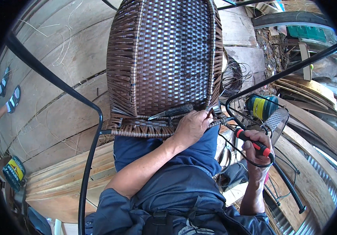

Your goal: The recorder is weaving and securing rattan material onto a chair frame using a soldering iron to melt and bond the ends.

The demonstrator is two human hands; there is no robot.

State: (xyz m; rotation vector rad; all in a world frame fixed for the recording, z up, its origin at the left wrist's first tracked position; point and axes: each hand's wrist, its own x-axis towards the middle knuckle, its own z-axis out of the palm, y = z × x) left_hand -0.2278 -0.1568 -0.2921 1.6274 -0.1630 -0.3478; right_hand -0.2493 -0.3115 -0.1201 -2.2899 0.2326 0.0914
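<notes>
Clutter crowds the right: a coil of black wire [234,76], a yellow-and-teal spool [261,107], a mesh basket [277,121], stacked planks. A black metal frame [92,129] arcs past on the left. Left hand [192,127] rests palm-down on the woven chair's [162,58] lower edge, grip closed around the strands beside a dark knife [172,112]. Right hand [256,150] hangs out to the side, grip clamped on a red-and-black-handled tool [252,143].
</notes>
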